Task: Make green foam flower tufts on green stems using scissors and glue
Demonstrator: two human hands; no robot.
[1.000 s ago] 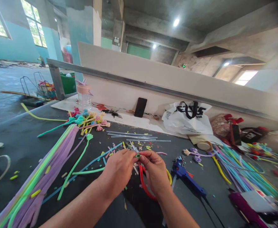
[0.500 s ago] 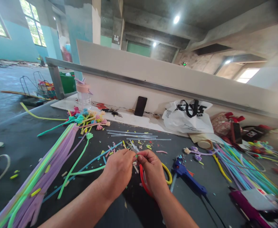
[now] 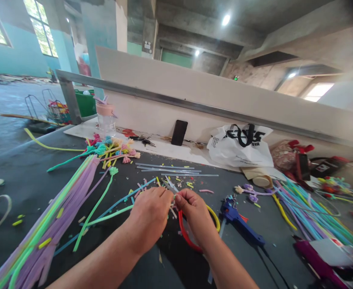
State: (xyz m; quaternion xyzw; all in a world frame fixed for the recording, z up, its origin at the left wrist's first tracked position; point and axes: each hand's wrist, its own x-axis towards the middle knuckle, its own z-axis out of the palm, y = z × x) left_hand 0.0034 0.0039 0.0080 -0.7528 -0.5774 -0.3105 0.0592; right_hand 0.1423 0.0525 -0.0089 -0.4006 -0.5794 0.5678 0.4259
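My left hand (image 3: pixel 150 218) is closed around a light green pipe cleaner (image 3: pixel 113 214), whose free length trails out to the left. My right hand (image 3: pixel 194 214) pinches with thumb and forefinger at the left fingertips, where a tiny bit of green shows; the fingers hide most of it. Under the right hand lies a pair of scissors (image 3: pixel 217 218) with red and yellow handles, blades pointing away. Another green pipe cleaner with a knotted flower head (image 3: pixel 113 171) rests left of the hands. A blue glue gun (image 3: pixel 242 224) lies to the right.
At left is a bundle of purple and green pipe cleaners (image 3: pixel 64 204), with finished flowers (image 3: pixel 122 150) behind. Clear glue sticks (image 3: pixel 170 169) and cut scraps lie ahead. A phone (image 3: pixel 179 133), bottle (image 3: pixel 105 118) and white bag (image 3: pixel 239 148) stand along the back; more pipe cleaners (image 3: pixel 311 212) lie right.
Both hands stay together at nearly the same spot, with small finger movements. The green bit between the fingertips shows less now. The view has shifted slightly.
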